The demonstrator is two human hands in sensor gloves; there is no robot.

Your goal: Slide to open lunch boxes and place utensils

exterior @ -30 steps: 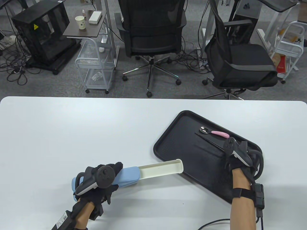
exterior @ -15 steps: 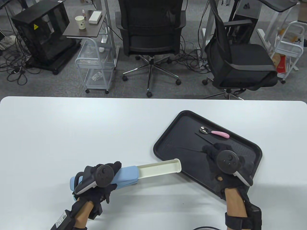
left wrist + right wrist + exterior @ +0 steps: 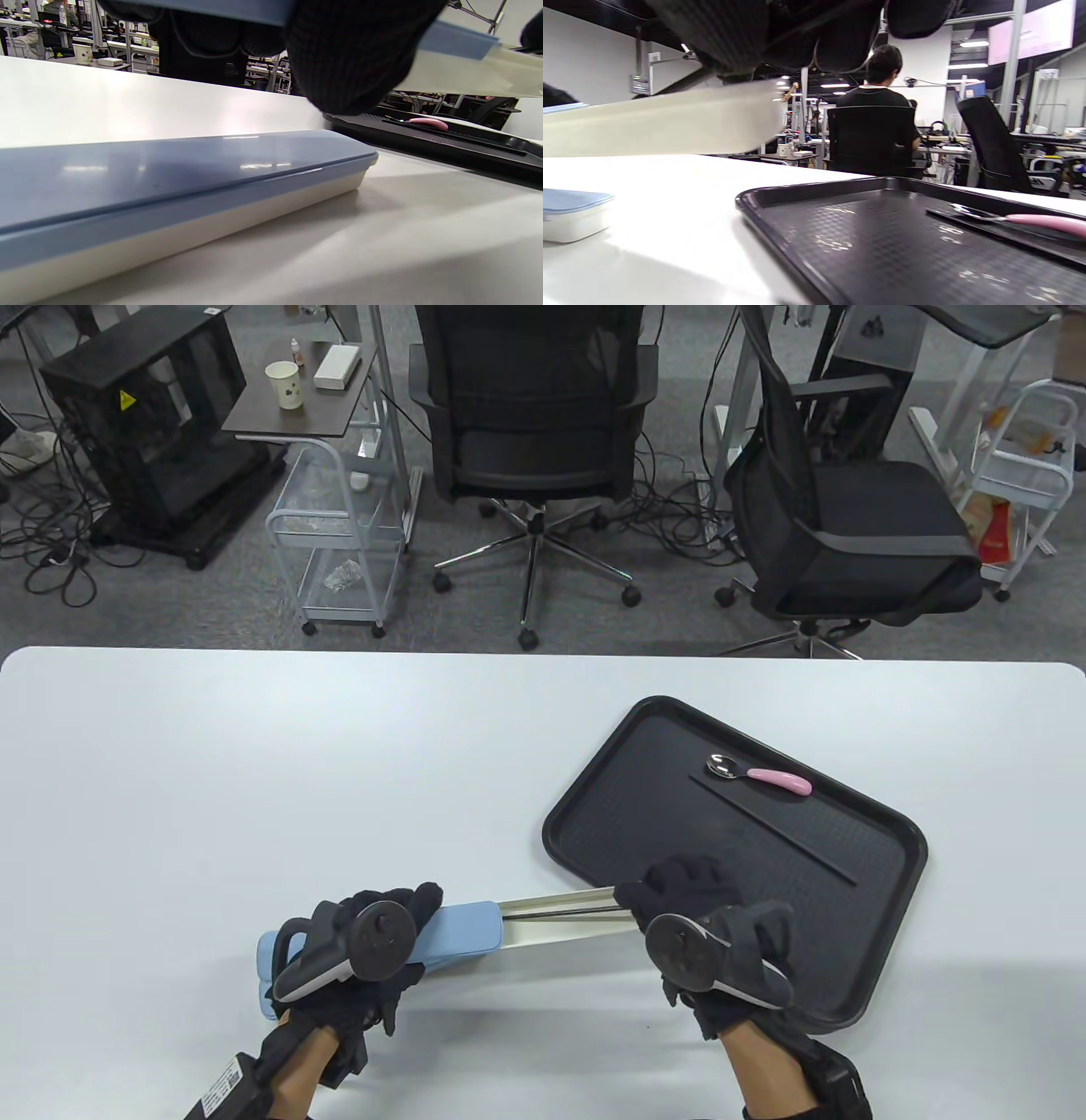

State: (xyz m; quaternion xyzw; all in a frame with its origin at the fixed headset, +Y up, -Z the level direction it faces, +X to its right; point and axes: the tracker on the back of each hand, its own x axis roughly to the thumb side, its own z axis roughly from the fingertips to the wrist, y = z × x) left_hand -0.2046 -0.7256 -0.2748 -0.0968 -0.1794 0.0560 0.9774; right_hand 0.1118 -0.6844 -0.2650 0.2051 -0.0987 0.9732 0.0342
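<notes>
Two lunch boxes here: the left hand (image 3: 365,950) grips the blue lid (image 3: 454,931) of the raised one, its cream drawer (image 3: 564,918) slid out toward the tray (image 3: 594,806). The right hand (image 3: 704,933) pinches a black chopstick (image 3: 564,909) over that drawer (grip partly hidden). A second box (image 3: 178,186) lies closed on the table (image 3: 339,763); spoon (image 3: 758,774) and another chopstick (image 3: 772,831) stay on the tray.
</notes>
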